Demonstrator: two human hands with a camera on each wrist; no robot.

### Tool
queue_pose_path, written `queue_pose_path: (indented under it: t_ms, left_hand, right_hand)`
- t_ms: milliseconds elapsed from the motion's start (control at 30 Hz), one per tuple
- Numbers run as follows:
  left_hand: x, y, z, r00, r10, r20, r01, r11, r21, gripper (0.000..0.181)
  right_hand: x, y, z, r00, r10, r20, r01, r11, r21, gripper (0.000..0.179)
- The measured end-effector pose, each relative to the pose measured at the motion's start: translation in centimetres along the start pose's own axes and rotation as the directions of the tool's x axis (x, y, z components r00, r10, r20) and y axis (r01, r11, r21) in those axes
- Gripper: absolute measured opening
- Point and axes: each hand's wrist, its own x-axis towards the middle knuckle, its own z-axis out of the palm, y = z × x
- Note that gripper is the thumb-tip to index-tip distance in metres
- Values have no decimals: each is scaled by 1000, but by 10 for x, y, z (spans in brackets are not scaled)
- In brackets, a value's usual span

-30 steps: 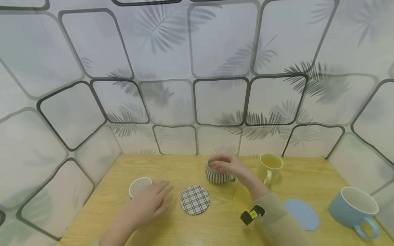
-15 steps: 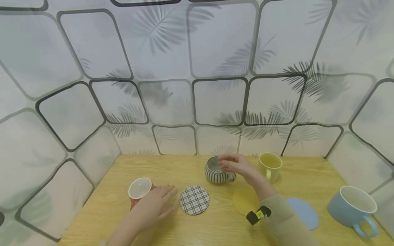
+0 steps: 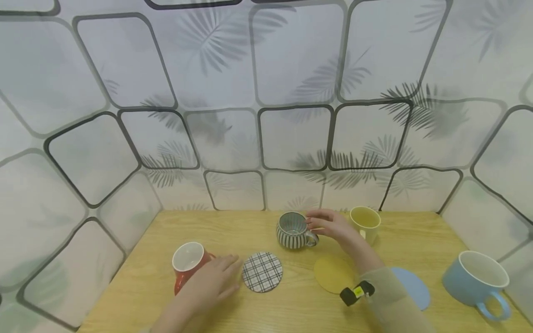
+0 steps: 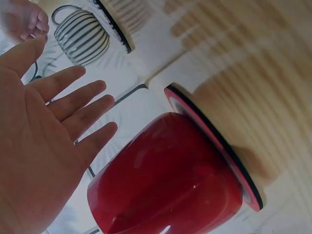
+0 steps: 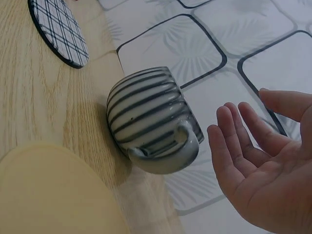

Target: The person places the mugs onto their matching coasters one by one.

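A red mug (image 3: pixel 192 264) with a white inside stands at the left of the table, on a red coaster (image 4: pixel 214 141) that shows in the left wrist view. My left hand (image 3: pixel 210 282) is just to its right, fingers spread, holding nothing. At the back middle stands a striped black-and-white cup (image 3: pixel 293 235), its handle to the right. My right hand (image 3: pixel 333 226) hovers beside that cup's rim with loosely bent fingers and an empty palm, as the right wrist view shows. Between the hands lies a plaid round coaster (image 3: pixel 262 272).
A yellow mug (image 3: pixel 365 222) stands behind my right wrist. Before it lies a yellow round coaster (image 3: pixel 333 274). A blue coaster (image 3: pixel 412 289) is partly hidden by my right sleeve, and a blue mug (image 3: pixel 474 280) stands at the far right. Patterned cloth (image 3: pixel 295 134) walls the table's back and sides.
My right hand has drawn back to the right from over the striped cup, uncovering its mouth. My left hand has moved right and toward me, baring more of the red mug.
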Motion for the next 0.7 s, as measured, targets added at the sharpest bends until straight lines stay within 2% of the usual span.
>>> queue_pose_path:
  t_ms: [133, 367, 500, 700]
  left_hand:
    - [1, 1, 5, 1000, -12, 22, 13, 999, -43, 59]
    - [1, 1, 9, 1000, -10, 21, 10, 999, -33, 57]
    - [2, 1, 9, 999, -12, 38, 14, 999, -41, 58]
    - [4, 0, 8, 998, -15, 55, 18, 999, -44, 58]
  right_hand:
    - [-3, 4, -7, 1000, -1, -12, 1, 1000, 16, 47]
    - [-9, 10, -15, 1000, -6, 10, 6, 1000, 5, 47]
    - [-12, 15, -16, 1000, -11, 11, 10, 999, 33, 46]
    - [-16, 24, -18, 1000, 26, 14, -26, 998, 56, 47]
